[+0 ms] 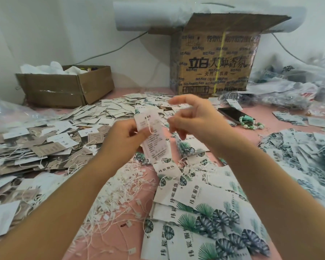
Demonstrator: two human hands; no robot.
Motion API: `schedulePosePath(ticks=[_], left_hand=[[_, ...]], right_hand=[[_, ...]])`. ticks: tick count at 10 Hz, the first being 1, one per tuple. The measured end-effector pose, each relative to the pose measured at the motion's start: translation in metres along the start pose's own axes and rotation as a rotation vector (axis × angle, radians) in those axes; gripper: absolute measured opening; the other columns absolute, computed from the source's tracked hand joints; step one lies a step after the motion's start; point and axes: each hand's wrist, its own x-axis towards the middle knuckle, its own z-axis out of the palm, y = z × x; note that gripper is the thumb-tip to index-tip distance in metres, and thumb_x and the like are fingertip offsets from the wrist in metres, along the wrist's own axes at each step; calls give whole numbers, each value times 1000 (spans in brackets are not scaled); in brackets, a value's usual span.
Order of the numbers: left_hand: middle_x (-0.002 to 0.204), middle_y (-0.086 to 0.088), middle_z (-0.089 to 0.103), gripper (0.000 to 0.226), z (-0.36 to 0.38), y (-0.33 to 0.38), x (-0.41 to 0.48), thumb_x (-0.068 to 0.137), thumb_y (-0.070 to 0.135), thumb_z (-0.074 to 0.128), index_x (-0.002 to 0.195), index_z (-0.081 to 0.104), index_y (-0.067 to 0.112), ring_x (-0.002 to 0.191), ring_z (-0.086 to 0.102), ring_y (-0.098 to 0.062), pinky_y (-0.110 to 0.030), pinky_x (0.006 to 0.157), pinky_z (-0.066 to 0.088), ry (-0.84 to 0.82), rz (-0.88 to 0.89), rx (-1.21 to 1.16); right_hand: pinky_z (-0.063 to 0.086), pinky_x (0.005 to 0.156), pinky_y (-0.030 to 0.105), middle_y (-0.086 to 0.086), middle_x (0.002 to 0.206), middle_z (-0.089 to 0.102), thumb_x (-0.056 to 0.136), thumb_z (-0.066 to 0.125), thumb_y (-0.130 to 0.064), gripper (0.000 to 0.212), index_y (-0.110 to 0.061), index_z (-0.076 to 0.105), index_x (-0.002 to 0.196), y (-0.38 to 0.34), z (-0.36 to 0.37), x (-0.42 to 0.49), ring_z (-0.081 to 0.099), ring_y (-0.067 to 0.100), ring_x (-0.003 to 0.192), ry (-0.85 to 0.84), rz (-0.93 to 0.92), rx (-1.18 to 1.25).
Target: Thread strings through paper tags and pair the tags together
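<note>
My left hand (125, 136) pinches a long white paper tag (154, 139) with fine print, held upright above the pink table. A thin white string (150, 128) passes through the tag near its top. My right hand (191, 119) is just right of the tag's top, fingers curled, thumb and forefinger close together; whether it holds the string end I cannot tell. Loose white strings (124, 196) with small plastic ends lie in a pile below my hands. Leaf-printed tags (204, 218) are spread at the lower right.
Heaps of brown and white tags (45, 147) cover the left and middle. More leaf tags (304, 156) are stacked at the right. A phone (233, 114) and green beads (251, 124) lie beyond my right hand. A low box (68, 87) and a tall box (216, 59) stand behind.
</note>
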Motion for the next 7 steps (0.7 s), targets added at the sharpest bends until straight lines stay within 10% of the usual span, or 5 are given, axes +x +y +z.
schedulePosePath(ticks=[3,5,7], left_hand=[[84,-5,74,15,23,17,-16,76,19,62,85,67,9,76,72,-19,-24,56,56,-108,-178,-442],[103,7,58,44,7,34,-38,87,36,60,127,50,22,83,66,-16,-27,74,57,-431,-296,138],[97,30,55,39,-61,84,-90,81,66,53,115,53,47,79,55,17,-9,70,46,-751,-322,584]], right_hand=[[33,34,12,-9,43,58,89,59,-17,14,-10,60,77,3,-5,-20,45,0,33,-35,250,-218],[33,37,17,-9,38,52,89,59,-16,19,-9,59,71,8,-49,-40,39,3,32,-217,521,-522],[40,40,20,-5,53,53,85,60,-20,12,-10,60,79,34,-70,-55,44,8,37,-352,682,-761]])
